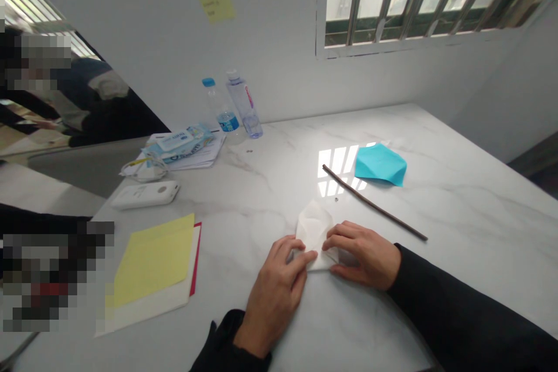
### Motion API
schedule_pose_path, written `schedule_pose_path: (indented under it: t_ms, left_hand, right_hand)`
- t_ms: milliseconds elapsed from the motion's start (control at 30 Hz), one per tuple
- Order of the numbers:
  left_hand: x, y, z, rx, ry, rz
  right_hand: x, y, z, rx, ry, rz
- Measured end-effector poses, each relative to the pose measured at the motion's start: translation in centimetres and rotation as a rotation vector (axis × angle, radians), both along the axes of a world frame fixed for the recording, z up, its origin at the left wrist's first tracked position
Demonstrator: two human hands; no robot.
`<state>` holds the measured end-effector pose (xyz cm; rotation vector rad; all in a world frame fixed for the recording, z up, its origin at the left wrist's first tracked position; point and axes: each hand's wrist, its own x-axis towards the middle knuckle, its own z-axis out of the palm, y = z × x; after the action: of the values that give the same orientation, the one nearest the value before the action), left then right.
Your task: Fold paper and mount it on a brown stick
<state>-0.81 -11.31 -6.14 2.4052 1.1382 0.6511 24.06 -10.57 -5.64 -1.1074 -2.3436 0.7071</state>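
- Head view: a white folded paper piece (314,231) lay on the white marbled surface (261,197), between left hand (279,276) and right hand (364,253).
- Bent left fingers touched its left side, curled right fingers its right; whether either gripped it could not be told.

The bare left hand (281,276) and bare right hand (366,250) belonged to someone dressed in black.
The long black fabric left sleeve (238,346) showed a small pointed fold at its edge; the long black fabric right sleeve (462,308) looked plain, ending at the wrist.
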Motion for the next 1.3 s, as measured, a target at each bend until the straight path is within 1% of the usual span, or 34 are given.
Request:
schedule_pose_path:
  t_ms: [267, 733, 967, 1300]
  left_hand:
    - [0.14, -0.25, -0.06, 0.023, 0.034, 0.003]
    - [0.16, -0.49, 0.30, 0.039, 0.048, 0.006]
    - [0.14, -0.53, 0.09, 0.068, 0.056, 0.010]
    - [0.13, -0.61, -0.02, 0.117, 0.089, 0.009]
  right_hand:
    - [-0.04, -0.14, -0.09, 0.026, -0.061, 0.011]
    - [-0.15, -0.28, -0.30, 0.057, -0.061, 0.017]
    - [-0.14, -0.27, -0.40, 0.042, -0.063, 0.029]
    - [-0.20, -0.30, -0.48, 0.036, -0.034, 0.005]
